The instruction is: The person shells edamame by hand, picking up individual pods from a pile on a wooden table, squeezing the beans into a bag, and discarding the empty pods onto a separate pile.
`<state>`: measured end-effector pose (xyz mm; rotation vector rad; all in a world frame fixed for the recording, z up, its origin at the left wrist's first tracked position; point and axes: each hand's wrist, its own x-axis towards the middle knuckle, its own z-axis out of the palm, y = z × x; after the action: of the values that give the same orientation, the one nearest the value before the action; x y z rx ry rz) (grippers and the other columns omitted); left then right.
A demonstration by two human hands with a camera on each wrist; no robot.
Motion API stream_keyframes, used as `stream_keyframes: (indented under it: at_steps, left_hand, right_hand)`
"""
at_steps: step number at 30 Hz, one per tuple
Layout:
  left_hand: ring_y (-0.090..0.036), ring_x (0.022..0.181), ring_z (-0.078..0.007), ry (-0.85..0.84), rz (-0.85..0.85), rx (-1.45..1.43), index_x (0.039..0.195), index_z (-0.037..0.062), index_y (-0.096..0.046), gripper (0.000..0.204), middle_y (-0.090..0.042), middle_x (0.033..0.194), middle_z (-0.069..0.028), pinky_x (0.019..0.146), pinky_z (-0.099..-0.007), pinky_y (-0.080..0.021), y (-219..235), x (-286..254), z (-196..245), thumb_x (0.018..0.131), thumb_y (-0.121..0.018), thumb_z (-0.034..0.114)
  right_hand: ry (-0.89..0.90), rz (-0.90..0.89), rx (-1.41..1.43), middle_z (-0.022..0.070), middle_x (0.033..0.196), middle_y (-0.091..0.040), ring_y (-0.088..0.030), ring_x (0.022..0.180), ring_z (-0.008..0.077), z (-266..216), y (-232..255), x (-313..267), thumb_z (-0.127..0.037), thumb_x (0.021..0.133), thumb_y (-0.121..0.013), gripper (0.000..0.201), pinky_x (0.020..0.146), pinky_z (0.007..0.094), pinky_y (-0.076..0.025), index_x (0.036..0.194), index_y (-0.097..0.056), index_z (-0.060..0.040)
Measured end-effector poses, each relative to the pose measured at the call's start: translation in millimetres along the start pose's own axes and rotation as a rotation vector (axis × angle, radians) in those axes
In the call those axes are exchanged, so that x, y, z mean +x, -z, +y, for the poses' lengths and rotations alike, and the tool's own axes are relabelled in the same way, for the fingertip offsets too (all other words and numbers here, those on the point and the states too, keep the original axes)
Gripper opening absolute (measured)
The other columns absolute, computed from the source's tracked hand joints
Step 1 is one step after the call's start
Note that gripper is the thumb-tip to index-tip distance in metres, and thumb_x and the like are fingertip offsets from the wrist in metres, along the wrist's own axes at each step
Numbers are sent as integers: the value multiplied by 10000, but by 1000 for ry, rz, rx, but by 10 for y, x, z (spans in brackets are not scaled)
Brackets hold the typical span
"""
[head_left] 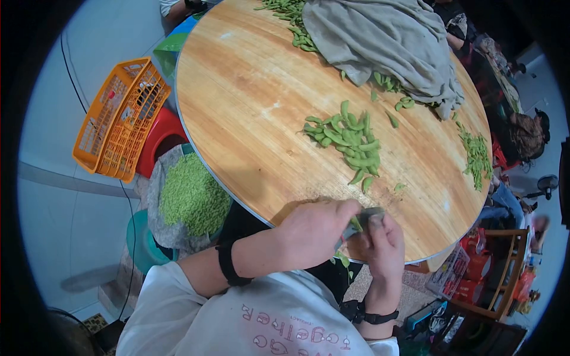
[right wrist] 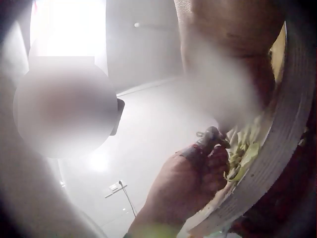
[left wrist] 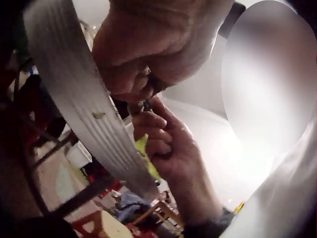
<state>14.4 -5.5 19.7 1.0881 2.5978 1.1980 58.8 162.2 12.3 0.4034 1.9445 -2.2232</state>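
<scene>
Over the near edge of the round wooden table, my left hand [head_left: 309, 234] holds a green edamame pod [head_left: 355, 223] between thumb and curled fingers. Close against it, my right hand [head_left: 387, 243] has its fingers curled and pinches at the pod's end. A dark grey piece [head_left: 373, 211] shows at the right thumb tip; I cannot tell what it is. Below the hands hang green pod shells [head_left: 343, 260]. A loose pile of edamame pods [head_left: 353, 139] lies on the table just beyond. In the left wrist view, the right hand [left wrist: 171, 144] meets the left hand [left wrist: 153, 44].
A grey cloth [head_left: 380, 44] covers part of the far table, with more pods around it. Left of the table stands a lined container of shelled beans [head_left: 193, 196], near a red stool [head_left: 159, 139] and an orange crate [head_left: 122, 118]. Small green pieces [head_left: 475, 155] lie at the right rim.
</scene>
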Motion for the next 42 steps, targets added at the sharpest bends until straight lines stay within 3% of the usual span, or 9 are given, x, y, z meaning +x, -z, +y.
stream_keyframes:
  at_steps: [3,5,15,25,28,30,34,38,42]
  left_hand:
    - [-617,782,-223,323,-221,-397,1059,18,-492,311,-620,857,-106,700,-275,-465,57,64,-5,762,-571,-21]
    - [-574,739,-89,365,-124,-1178,1006,6,-545,171,-620,804,-32,671,-220,-442,-65,62,-79,836,-555,16]
    - [-428,586,-28,331,183,-852,811,-15,-608,40,-504,617,43,516,-198,-376,-154,84,-124,788,-593,14]
    - [-542,736,-77,95,-112,-1139,872,0,-612,78,-537,801,-19,626,-209,-444,-201,66,-262,794,-607,3]
    - [-515,739,-62,169,22,-952,905,19,-596,132,-534,809,-7,639,-203,-430,-219,74,-126,784,-645,33]
    - [-502,733,-54,213,47,-836,917,29,-588,154,-537,813,1,642,-201,-422,-178,97,-76,780,-657,42]
    - [-479,719,-38,182,132,-603,971,51,-580,196,-547,830,31,634,-193,-404,-186,98,-114,789,-651,37]
    - [-478,718,-33,131,159,-843,1003,54,-579,192,-556,835,40,613,-182,-389,-245,92,-203,815,-614,35]
    - [-463,677,-28,368,184,-1105,952,29,-605,121,-570,844,24,552,-170,-351,-109,63,-149,850,-539,26]
  right_hand:
    - [-8,79,51,-45,604,-429,-339,503,39,-60,-36,-62,-233,945,-419,225,461,184,-265,933,-518,-32]
    - [-11,-14,63,-39,606,-431,-345,504,42,-42,-20,-89,-231,950,-405,227,460,184,-270,950,-511,-31]
    - [-172,-309,414,17,621,-447,-352,494,57,-58,11,-152,-169,957,-369,214,436,191,-270,982,-486,8]
    - [-264,-199,421,-10,603,-459,-331,415,39,-47,-60,-138,-148,936,-432,166,360,171,-230,1004,-518,-24]
    - [-109,-209,347,-11,635,-478,-345,469,39,63,-61,-89,-130,941,-427,149,440,179,-300,962,-526,-20]
    - [236,-4,-194,-18,641,-492,-361,490,35,119,-87,-70,-116,923,-465,131,466,180,-310,929,-554,-20]
    - [219,84,-131,-32,634,-493,-385,530,21,33,-114,-35,-96,907,-494,111,476,168,-298,887,-569,-17]
    - [4,3,100,-49,624,-481,-401,559,13,-4,-78,-26,-97,899,-514,107,487,169,-311,904,-568,-5]
    - [206,59,-402,23,571,-475,-465,532,96,17,-70,66,-142,879,-551,150,486,244,-372,900,-559,7]
